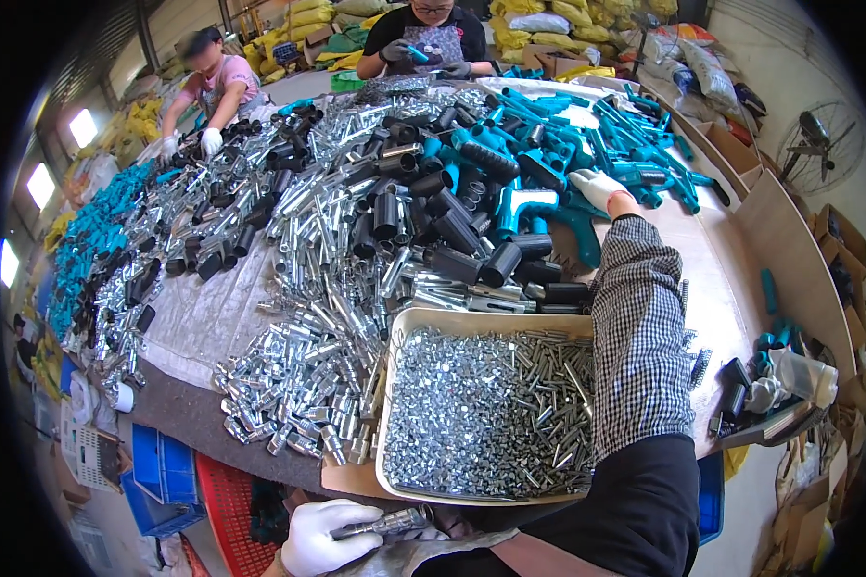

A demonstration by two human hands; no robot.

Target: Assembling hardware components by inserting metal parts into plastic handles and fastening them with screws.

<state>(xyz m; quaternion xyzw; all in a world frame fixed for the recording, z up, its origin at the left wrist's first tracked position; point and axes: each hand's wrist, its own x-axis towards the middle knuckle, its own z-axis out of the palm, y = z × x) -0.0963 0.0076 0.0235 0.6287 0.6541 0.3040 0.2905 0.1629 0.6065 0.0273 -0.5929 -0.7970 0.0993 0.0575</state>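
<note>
My left hand [325, 537], in a white glove, is closed around a silvery metal cylinder assembly [394, 522] with a coil-like section, held low in front of the table edge. My right arm stretches far across the table. My right hand [601, 189], also gloved in white, has its fingers together on a teal pistol-shaped plastic housing [579, 231] in the pile; its fingertips are partly hidden. Next to it lie more teal housings [529, 201] and black plastic sleeves [500, 262]. Below my right forearm, a cream tray [391, 423] holds small metal pieces [452, 404] and pins [553, 404].
Metal fittings [308, 385] are heaped left of the tray, with loose springs [700, 367] to its right. Two people in aprons [438, 48] [223, 82] work across the table. Blue crates [164, 466] and a red basket [231, 519] stand below the left edge. A fan [815, 135] is at right.
</note>
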